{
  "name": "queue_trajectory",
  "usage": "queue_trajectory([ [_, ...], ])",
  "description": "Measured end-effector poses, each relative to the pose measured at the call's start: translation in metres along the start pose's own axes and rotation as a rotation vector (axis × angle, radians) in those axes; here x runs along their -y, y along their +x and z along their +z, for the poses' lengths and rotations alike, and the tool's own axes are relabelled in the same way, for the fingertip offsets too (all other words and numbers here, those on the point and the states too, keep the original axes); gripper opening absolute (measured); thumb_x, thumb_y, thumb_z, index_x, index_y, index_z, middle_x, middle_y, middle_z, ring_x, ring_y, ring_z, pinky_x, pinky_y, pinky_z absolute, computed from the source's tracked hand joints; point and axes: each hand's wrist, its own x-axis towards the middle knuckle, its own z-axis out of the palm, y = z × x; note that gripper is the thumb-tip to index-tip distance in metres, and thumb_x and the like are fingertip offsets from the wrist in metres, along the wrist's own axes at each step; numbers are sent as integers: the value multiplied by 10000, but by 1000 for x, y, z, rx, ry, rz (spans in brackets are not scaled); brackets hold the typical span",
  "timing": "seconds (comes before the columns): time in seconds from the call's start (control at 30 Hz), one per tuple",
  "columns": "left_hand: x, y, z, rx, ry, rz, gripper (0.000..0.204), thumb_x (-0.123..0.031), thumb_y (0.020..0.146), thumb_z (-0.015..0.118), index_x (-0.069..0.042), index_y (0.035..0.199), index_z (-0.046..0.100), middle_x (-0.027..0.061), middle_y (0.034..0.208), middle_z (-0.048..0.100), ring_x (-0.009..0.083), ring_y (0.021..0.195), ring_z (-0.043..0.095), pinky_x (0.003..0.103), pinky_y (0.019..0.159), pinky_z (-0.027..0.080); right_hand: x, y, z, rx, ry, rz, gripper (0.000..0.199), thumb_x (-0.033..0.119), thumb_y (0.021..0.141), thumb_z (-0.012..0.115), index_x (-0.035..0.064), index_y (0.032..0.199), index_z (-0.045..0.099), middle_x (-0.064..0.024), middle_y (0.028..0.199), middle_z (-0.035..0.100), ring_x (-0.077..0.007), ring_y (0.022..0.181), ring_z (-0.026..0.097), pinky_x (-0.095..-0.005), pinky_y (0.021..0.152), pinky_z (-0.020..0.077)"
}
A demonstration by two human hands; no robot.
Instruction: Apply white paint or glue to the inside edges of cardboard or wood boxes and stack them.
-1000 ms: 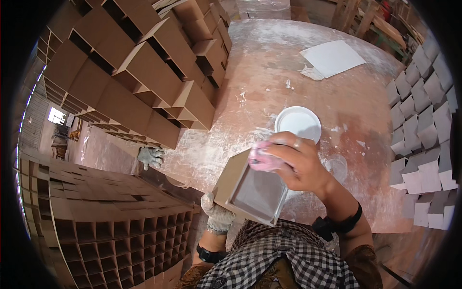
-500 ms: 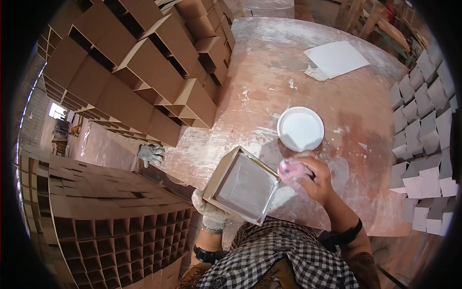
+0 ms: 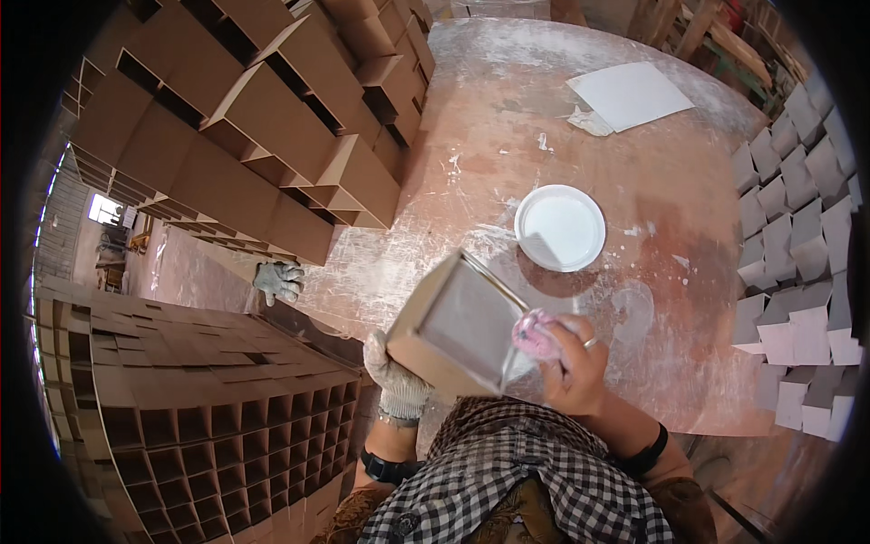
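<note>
Count: 2 hands (left hand (image 3: 396, 374), right hand (image 3: 580, 367)), 1 held box (image 3: 453, 317), 1 pink wad (image 3: 536, 334), 1 white dish (image 3: 566, 267), 1 white sheet (image 3: 633, 95), 1 loose grey glove (image 3: 277, 282), 1 table (image 3: 489, 95). Box stacks: 3, i.e. far brown stack (image 3: 276, 136), near brown stack (image 3: 217, 337), pale stack (image 3: 807, 238). Boxes per stack: many, too overlapped for exact numbers.

Left grip (image 3: 396, 379) in off-white knit glove (image 3: 405, 397), pale ring (image 3: 590, 344) on right grip (image 3: 577, 364), black straps (image 3: 390, 467) left and right, black-and-white checked cloth (image 3: 521, 449), brown patterned sleeves (image 3: 684, 508).
</note>
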Motion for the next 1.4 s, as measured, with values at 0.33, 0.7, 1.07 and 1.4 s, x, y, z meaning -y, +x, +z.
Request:
queue_trajectory([
  [0.33,-15,-3,76,-98,-135,-93,519,-478,846,573,-45,1131,584,97,1124,615,252,1005,593,412,881,488,8,-2,-14,-38,174,-40,303,-20,719,561,-35,1018,606,-196,901,625,-280,699,651,-321,568,525],
  [0.7,-2,-8,79,-178,-79,-222,444,-384,892,546,-20,1145,579,109,1115,620,252,1018,589,414,902,474,2,-4,0,143,326,112,352,84,759,587,-44,1086,579,-168,950,598,-228,802,601,-310,704,490],
  [1.07,32,27,50,-129,99,-630,418,-350,916,567,-5,1153,555,131,1117,612,250,1005,601,396,866,515,-72,-28,6,-386,1161,1301,394,301,925,530,-3,1176,522,-112,1013,621,-218,886,622,-344,796,509],
  [1.4,54,65,-18,-1,-185,-627,751,-612,837,510,-35,1313,436,138,1269,515,254,1162,499,385,997,423,-112,-34,2,-327,1044,1267,369,218,882,564,8,1183,528,-116,1041,615,-220,922,611,-336,797,509],
])
